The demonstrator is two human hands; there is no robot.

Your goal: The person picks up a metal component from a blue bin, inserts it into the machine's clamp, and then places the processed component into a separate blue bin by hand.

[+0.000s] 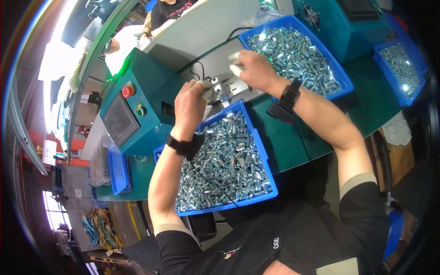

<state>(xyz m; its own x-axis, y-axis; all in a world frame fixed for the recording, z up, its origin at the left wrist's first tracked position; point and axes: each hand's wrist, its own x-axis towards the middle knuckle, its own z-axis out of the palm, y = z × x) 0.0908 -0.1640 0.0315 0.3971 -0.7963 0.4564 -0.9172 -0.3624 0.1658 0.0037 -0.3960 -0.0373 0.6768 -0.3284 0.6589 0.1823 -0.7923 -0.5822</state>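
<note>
My left hand [189, 104] is at the metal fixture [217, 93], above the far edge of the near blue bin [270, 170]. Its fingers are curled together, and whatever they pinch is hidden. White finger covers show on both hands. My right hand [259, 69] hovers to the right of the fixture, beside the far blue bin [343, 79]. Its thumb and finger point left and stand apart, with nothing visible between them. Both bins hold heaps of small shiny metal pieces [224, 160], which look like short hexagonal sleeves. A black band is around each wrist.
On the left stands a green machine [153, 87] with a screen, a red button [128, 91] and a green knob. Another green machine [348, 36] and a smaller blue bin [403, 68] are at the right. Power sockets [234, 85] sit behind the fixture. Two people are beyond the partition.
</note>
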